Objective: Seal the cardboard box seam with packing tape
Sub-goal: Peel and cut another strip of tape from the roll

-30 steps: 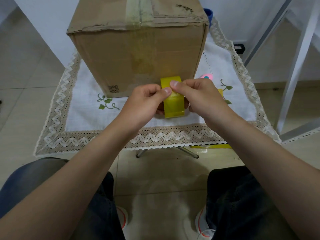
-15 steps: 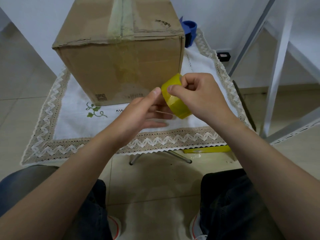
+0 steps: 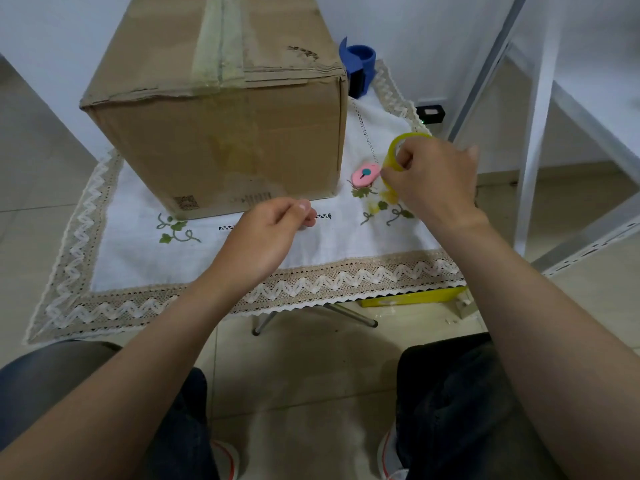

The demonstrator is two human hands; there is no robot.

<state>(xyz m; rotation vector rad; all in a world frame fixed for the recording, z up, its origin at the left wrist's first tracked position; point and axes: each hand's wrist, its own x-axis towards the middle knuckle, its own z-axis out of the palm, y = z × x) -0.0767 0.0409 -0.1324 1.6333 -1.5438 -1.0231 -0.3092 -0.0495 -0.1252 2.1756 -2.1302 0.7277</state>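
Note:
A large brown cardboard box (image 3: 242, 143) stands on the white lace-edged tablecloth (image 3: 138, 258). Its top seam (image 3: 221, 46) carries an old, worn strip of tape. To the right of the box, my right hand (image 3: 433, 178) grips a yellow roll of packing tape (image 3: 394, 150) held above the cloth. My left hand (image 3: 266, 233) is in front of the box's lower right corner, thumb and forefinger pinched together. A faint yellowish see-through strip (image 3: 386, 195) leads from the roll toward those fingertips.
A small pink cutter (image 3: 363, 174) lies by the box's right corner, just left of the roll. A blue object (image 3: 360, 64) stands behind the box. A white metal shelf frame (image 3: 533, 150) rises at the right. A yellow item (image 3: 415, 299) lies under the table edge.
My hands have drawn apart: the right carried the roll to the right past the box corner, and the left stayed low with its fingers pinched. The pink cutter has come into view.

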